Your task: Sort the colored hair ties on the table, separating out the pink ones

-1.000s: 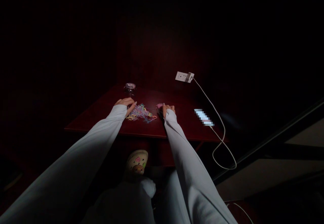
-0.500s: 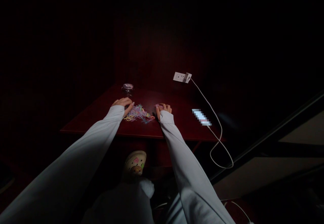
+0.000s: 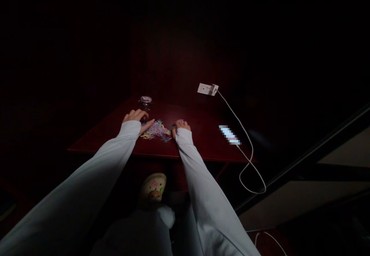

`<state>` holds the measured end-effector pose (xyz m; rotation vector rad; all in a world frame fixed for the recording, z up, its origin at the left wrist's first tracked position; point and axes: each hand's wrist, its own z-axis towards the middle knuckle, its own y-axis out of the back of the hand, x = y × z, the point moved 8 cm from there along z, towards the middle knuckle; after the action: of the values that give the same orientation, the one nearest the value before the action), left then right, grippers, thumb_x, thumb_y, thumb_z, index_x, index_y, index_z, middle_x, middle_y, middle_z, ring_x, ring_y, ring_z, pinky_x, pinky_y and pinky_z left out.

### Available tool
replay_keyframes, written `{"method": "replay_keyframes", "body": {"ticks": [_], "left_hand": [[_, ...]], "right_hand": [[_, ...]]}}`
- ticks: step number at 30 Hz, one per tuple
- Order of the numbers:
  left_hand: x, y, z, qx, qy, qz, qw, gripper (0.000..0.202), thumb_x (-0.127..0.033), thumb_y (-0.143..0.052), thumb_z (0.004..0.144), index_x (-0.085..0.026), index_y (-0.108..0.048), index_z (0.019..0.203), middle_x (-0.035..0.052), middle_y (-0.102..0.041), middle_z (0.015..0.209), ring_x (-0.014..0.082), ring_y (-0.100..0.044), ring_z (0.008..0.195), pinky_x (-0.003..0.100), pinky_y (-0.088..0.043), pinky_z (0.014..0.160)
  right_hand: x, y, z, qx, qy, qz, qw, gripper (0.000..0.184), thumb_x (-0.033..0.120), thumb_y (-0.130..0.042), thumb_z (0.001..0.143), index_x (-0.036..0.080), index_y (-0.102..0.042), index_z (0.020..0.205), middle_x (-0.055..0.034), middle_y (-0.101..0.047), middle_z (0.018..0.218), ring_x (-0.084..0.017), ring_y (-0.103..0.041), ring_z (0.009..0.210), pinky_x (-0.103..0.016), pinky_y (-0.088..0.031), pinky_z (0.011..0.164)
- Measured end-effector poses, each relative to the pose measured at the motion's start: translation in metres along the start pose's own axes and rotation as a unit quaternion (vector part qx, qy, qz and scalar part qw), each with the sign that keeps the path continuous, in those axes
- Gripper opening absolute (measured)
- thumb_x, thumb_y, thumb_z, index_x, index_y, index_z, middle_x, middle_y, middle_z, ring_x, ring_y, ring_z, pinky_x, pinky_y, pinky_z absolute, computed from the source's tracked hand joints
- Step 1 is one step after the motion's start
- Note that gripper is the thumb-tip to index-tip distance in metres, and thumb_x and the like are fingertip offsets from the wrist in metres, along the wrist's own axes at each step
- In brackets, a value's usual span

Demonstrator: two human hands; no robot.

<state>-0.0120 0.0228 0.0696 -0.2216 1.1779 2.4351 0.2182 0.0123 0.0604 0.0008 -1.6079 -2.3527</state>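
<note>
A loose heap of small pastel elastic bands [image 3: 157,129], purple, yellow, pink and teal, lies on the dark red table. Along its left side rests my left hand [image 3: 137,117], open, with the thumb stretched out over the bands and the other fingers apart from it. My right hand [image 3: 181,126] lies to the right of the heap with its fingers spread over the table. Just beyond those fingertips shows a smaller pinkish-purple clump of bands [image 3: 180,121], partly covered by the hand. A clear round jar [image 3: 145,101] with a pale lid stands behind my left hand.
On the right of the table [image 3: 202,148] lies a phone [image 3: 229,134] with a blurred bright screen. Its white cable [image 3: 252,148] loops past the table edge and up to a charger in the wall socket [image 3: 204,89]. Below the front edge is a clog [image 3: 154,186].
My right hand has shifted left toward the heap and its fingers have come off the purple clump. My left fingers have lifted away from the thumb, slightly up and left.
</note>
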Motion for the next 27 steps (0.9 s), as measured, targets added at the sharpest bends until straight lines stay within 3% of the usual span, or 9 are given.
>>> {"method": "replay_keyframes", "body": {"ticks": [5,11,15,20,27], "left_hand": [[-0.006,-0.021,0.002,0.096,-0.055,0.009,0.994,0.042,-0.056,-0.080,0.088,-0.032,-0.071,0.121,0.0070,-0.074,0.134,0.0346,-0.062,0.124,0.043,-0.050,0.098],[0.003,-0.013,0.005,0.036,-0.022,0.004,0.999,0.032,-0.054,-0.053,0.106,-0.028,-0.071,0.106,0.0091,-0.076,0.117,0.0329,-0.064,0.117,0.044,-0.048,0.096],[0.004,-0.009,0.003,0.020,-0.011,0.007,1.000,0.031,-0.051,-0.051,0.106,-0.027,-0.067,0.094,0.0085,-0.076,0.105,0.0315,-0.067,0.109,0.043,-0.048,0.092],[-0.004,-0.021,-0.001,0.074,-0.024,0.032,0.996,0.036,-0.062,-0.071,0.092,-0.028,-0.068,0.105,0.0067,-0.079,0.111,0.0301,-0.071,0.109,0.038,-0.050,0.085],[-0.005,-0.039,0.000,0.112,-0.029,0.029,0.993,0.061,-0.075,-0.083,0.074,-0.031,-0.070,0.113,0.0051,-0.079,0.116,0.0299,-0.073,0.112,0.035,-0.053,0.085]], "right_hand": [[-0.005,-0.005,-0.003,0.025,-0.035,0.033,0.998,0.035,0.033,-0.050,0.107,0.028,-0.072,0.135,-0.0085,-0.080,0.115,-0.025,-0.071,0.108,-0.033,-0.055,0.096],[0.000,0.002,-0.007,0.052,-0.046,0.148,0.986,0.035,0.027,-0.049,0.106,0.030,-0.073,0.132,-0.0021,-0.079,0.103,-0.020,-0.074,0.101,-0.028,-0.057,0.089],[-0.002,0.004,-0.008,0.055,-0.064,0.255,0.963,0.040,0.023,-0.043,0.107,0.029,-0.072,0.134,-0.0002,-0.079,0.096,-0.018,-0.075,0.092,-0.027,-0.058,0.086],[-0.015,-0.007,-0.002,0.044,-0.099,0.319,0.942,0.044,0.022,-0.038,0.107,0.024,-0.072,0.135,-0.0019,-0.080,0.097,-0.017,-0.075,0.088,-0.026,-0.059,0.086],[-0.020,-0.007,-0.001,0.029,-0.078,0.257,0.963,0.038,0.029,-0.046,0.106,0.029,-0.077,0.128,-0.0010,-0.077,0.099,-0.019,-0.071,0.095,-0.029,-0.056,0.093]]}}
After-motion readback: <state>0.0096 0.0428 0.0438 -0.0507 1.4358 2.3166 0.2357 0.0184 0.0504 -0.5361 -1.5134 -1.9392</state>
